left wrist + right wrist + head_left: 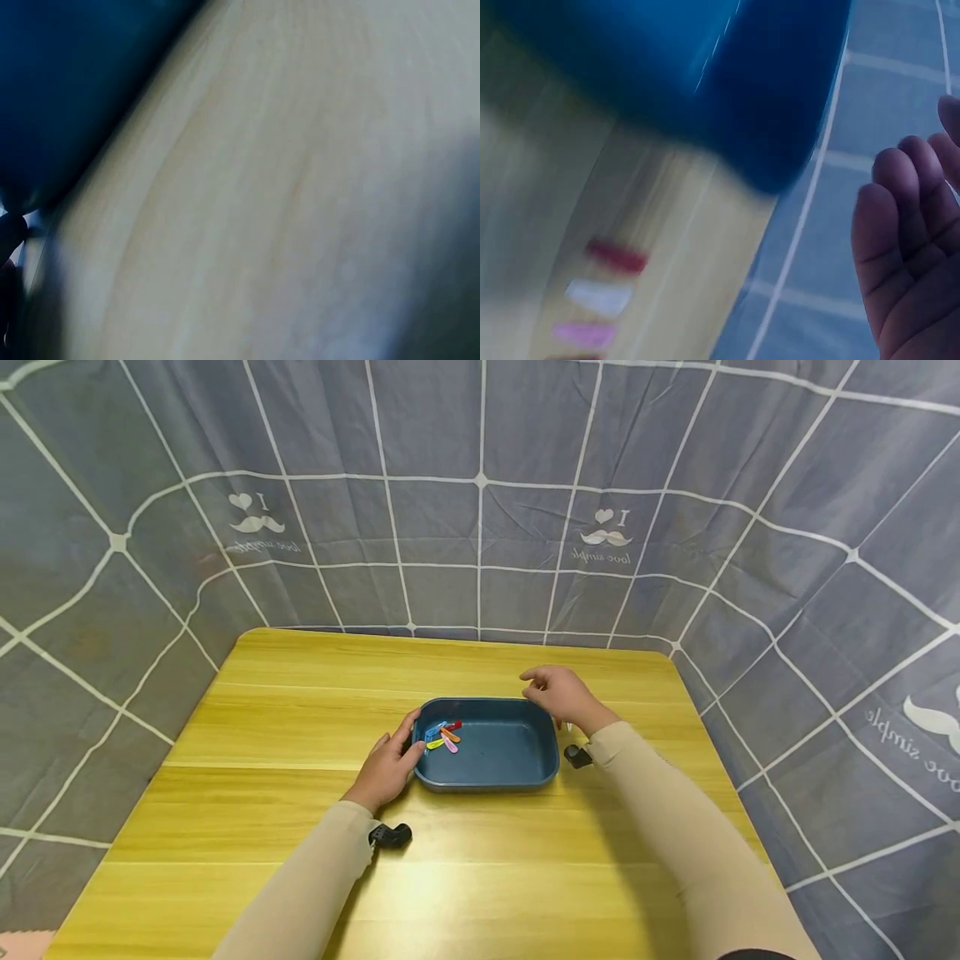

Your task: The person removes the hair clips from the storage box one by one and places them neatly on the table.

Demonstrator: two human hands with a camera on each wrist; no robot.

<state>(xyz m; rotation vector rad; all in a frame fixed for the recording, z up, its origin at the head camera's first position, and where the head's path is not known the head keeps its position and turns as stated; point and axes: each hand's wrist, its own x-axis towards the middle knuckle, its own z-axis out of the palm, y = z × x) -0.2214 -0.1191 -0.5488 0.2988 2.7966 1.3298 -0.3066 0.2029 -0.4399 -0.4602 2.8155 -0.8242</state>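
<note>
A dark blue plastic basin (495, 743) sits on the table. Several colourful hair clips (450, 737) lie together at its left end: blue, red, orange, yellow and pink. My left hand (386, 768) holds the basin's left side, thumb at the rim and fingers along the outer wall. Over the back right corner hovers my right hand (564, 695), its fingers loosely bent with nothing between them. More clips lie on the table just right of the basin, partly hidden by that hand in the head view; the right wrist view shows a white clip (600, 297) among red and pink ones.
The wood-grain table (315, 693) extends around the basin on every side. A grey curtain with a white grid (435, 527) hangs behind and at both sides. Black wrist cameras (390, 836) stick out below both hands.
</note>
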